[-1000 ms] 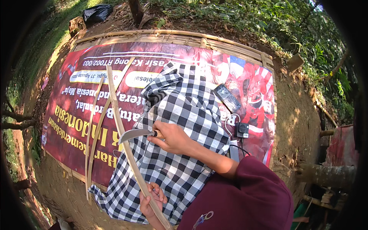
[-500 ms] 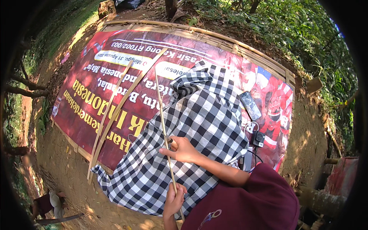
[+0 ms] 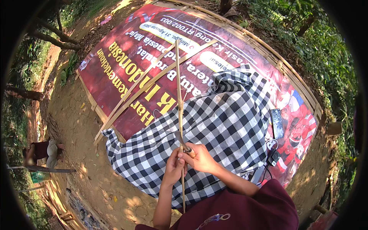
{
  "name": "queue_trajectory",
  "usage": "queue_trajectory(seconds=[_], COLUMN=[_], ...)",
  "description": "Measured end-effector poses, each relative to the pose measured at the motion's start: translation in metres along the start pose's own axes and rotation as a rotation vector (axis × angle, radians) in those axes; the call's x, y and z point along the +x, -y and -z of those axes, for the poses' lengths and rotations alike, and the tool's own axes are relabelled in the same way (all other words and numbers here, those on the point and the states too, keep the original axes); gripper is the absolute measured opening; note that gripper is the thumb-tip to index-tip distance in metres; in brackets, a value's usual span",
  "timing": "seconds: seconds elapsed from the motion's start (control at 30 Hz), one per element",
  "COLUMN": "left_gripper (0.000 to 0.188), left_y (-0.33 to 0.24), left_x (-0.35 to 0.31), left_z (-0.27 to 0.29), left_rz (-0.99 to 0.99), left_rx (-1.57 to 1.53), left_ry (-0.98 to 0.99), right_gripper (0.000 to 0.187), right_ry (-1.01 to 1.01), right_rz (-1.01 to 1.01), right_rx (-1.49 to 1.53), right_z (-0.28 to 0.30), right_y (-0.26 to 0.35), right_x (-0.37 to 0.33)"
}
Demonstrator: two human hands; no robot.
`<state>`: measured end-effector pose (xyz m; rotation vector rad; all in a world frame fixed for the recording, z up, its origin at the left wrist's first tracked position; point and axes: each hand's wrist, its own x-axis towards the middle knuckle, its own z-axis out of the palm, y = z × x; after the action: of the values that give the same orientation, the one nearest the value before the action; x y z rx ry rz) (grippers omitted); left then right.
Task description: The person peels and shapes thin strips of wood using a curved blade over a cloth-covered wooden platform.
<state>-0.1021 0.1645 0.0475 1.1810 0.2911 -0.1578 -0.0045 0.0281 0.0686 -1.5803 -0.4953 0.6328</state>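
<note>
My left hand (image 3: pixel 174 167) is closed around a long thin bamboo strip (image 3: pixel 179 84), which points away from me above my lap. Against it, my right hand (image 3: pixel 203 158) grips a small knife (image 3: pixel 190 151) by its wooden handle. The knife's curved blade lies at the strip, just beyond my fingers. Both hands touch each other at the strip. Beneath them a black-and-white checked cloth (image 3: pixel 222 124) is spread over my legs.
Two more bamboo strips (image 3: pixel 147 85) lie on a dark red printed banner (image 3: pixel 111 82) covering a bamboo platform. A phone (image 3: pixel 276 123) and a black adapter (image 3: pixel 273 158) with cables lie at the right. Another person (image 3: pixel 38 151) is at the far left on bare ground.
My hands, apart along the strip before, are now together. The knife blade now shows plainly across the strip. The strip stands more upright in view, and the whole view has shifted.
</note>
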Motion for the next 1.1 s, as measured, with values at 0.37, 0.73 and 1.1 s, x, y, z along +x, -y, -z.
queue_trajectory(seconds=[0.37,0.73,1.1], left_gripper=[0.031,0.024,0.021], left_y=[0.006,0.013,0.033], left_x=[-0.004,-0.004,-0.006], left_z=[-0.031,-0.047,-0.046], left_rz=[0.001,0.038,0.046], left_rx=[-0.066,0.074,0.121], left_ry=[-0.09,-0.226,-0.261], right_gripper=[0.026,0.011,0.014], right_ry=[-0.439,-0.615,-0.6], right_rz=[0.162,0.243,0.258], right_rx=[0.25,0.493,0.337], right_z=[0.059,0.038,0.029], right_y=[0.011,0.001,0.0], right_x=[0.049,0.066,0.04])
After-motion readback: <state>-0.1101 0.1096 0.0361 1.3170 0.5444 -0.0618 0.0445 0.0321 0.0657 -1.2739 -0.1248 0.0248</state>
